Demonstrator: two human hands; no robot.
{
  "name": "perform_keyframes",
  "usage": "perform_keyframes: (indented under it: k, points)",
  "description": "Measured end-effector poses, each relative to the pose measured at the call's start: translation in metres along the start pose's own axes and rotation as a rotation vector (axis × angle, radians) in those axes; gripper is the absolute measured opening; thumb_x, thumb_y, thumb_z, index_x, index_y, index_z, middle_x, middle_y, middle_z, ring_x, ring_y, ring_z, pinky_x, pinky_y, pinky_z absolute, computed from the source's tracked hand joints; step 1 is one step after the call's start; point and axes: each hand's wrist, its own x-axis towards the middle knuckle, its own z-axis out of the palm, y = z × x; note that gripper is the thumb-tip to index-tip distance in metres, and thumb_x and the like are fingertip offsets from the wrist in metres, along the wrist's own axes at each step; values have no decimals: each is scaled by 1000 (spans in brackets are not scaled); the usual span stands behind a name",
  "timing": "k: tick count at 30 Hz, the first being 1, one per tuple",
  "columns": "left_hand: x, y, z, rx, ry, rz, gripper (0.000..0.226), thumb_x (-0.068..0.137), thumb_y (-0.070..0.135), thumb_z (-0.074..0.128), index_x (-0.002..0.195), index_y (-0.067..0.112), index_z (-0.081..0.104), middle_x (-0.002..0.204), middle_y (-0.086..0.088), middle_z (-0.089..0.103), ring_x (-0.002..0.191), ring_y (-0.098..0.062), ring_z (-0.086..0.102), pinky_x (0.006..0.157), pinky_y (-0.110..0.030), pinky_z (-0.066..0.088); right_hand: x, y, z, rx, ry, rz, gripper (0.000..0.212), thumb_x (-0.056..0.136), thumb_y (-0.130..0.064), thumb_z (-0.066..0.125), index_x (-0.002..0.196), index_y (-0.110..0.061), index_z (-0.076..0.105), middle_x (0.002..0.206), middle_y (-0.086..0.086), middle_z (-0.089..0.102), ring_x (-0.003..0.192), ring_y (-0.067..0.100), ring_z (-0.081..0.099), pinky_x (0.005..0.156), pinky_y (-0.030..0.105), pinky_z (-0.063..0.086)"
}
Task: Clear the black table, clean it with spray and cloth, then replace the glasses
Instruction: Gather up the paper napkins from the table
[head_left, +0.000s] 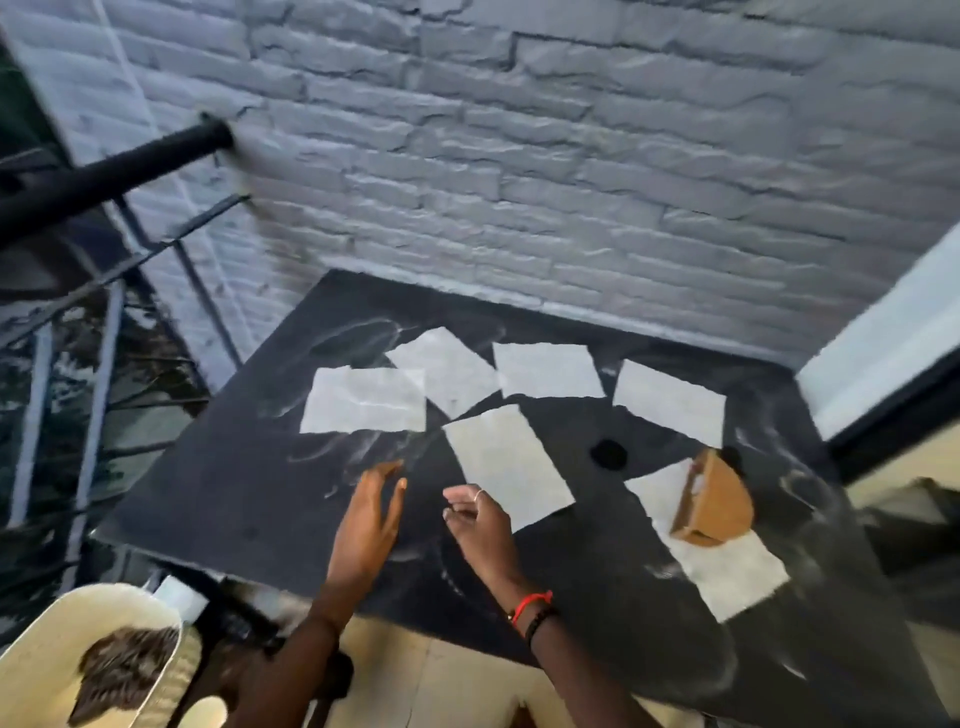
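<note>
The black table (249, 499) stands against a grey brick wall, its top streaked with pale smears. Several white paper sheets lie on it: one at the left (363, 400), one at the back (441, 369), one at the back middle (545, 370), one at the right (670, 402), one in the middle (506, 462) and one at the front right (727, 566). A brown wooden holder (714, 499) stands on the front-right sheet. My left hand (369, 519) hovers over the table with fingers spread. My right hand (480, 525) hovers beside the middle sheet, fingers loosely bent, holding nothing. No glasses, spray or cloth show.
A small black round thing (609, 454) lies near the table's middle. A cream chair (78, 660) with a dark patch stands at the front left. A black railing (104, 176) and metal bars run along the left. A white ledge (883, 338) rises at the right.
</note>
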Motion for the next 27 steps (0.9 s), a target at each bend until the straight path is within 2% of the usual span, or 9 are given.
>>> perform_keyframes:
  k: [4, 10, 13, 14, 16, 17, 21, 24, 27]
  points:
    - [15, 42, 53, -32, -147, 70, 31, 98, 29, 49, 125, 16, 54, 123, 2, 56, 112, -10, 52, 94, -28, 42, 15, 15, -79, 25, 168, 65, 25, 85, -2, 55, 109, -6, 62, 100, 0, 63, 96, 11, 60, 73, 1, 41]
    - [36, 95, 135, -98, -296, 110, 26, 97, 25, 51, 120, 16, 58, 118, 9, 56, 108, -9, 56, 93, -19, 42, 31, 49, -196, -16, 443, 136, 19, 85, -2, 59, 102, -6, 66, 95, 4, 67, 93, 18, 62, 86, 26, 46]
    - [41, 126, 181, -121, -443, 86, 21, 97, 21, 50, 113, 16, 63, 106, 3, 62, 98, -16, 63, 82, -27, 50, 34, 63, -251, -98, 680, 192, 9, 81, -1, 63, 85, -8, 68, 81, 3, 64, 82, 21, 62, 77, 28, 46]
    - [41, 136, 195, -112, -498, 75, 22, 96, 20, 50, 111, 15, 65, 101, -1, 64, 95, -19, 64, 77, -26, 49, 32, 62, -266, 29, 696, 220, 8, 76, 0, 68, 75, -8, 66, 71, 4, 63, 71, 23, 63, 68, 30, 49]
    - [42, 152, 226, -80, -585, 85, 21, 96, 12, 50, 109, 9, 66, 100, -6, 66, 94, -17, 62, 74, -13, 41, 33, 71, -296, 17, 761, 188, 9, 73, -2, 70, 68, -5, 63, 62, 6, 59, 58, 23, 59, 56, 30, 49]
    - [42, 159, 241, -80, -616, 89, 21, 96, 9, 50, 106, 6, 67, 103, -6, 66, 93, -14, 59, 74, -8, 38, 37, 81, -309, 14, 799, 263, 6, 80, -4, 63, 75, -3, 63, 69, 5, 58, 65, 21, 57, 62, 29, 45]
    - [46, 185, 293, -71, -714, 13, 17, 96, 12, 51, 97, 5, 66, 92, -8, 62, 81, -9, 54, 72, -12, 38, 54, 154, -342, -12, 691, 488, 24, 88, -12, 57, 106, 4, 59, 102, 15, 61, 100, 32, 58, 80, 31, 39]
    - [45, 199, 321, -53, -726, 7, 18, 97, 14, 51, 94, 5, 66, 86, -1, 58, 82, -11, 53, 74, -15, 37, 57, 171, -350, 42, 657, 543, 29, 85, -15, 65, 105, 3, 56, 103, 15, 59, 100, 31, 57, 89, 40, 44]
    - [45, 206, 334, -53, -725, -20, 14, 95, 15, 52, 84, 24, 56, 81, 11, 55, 77, -5, 51, 76, -21, 40, 55, 175, -358, 119, 565, 567, 14, 82, -11, 67, 89, 1, 63, 89, 14, 61, 85, 27, 56, 84, 44, 47]
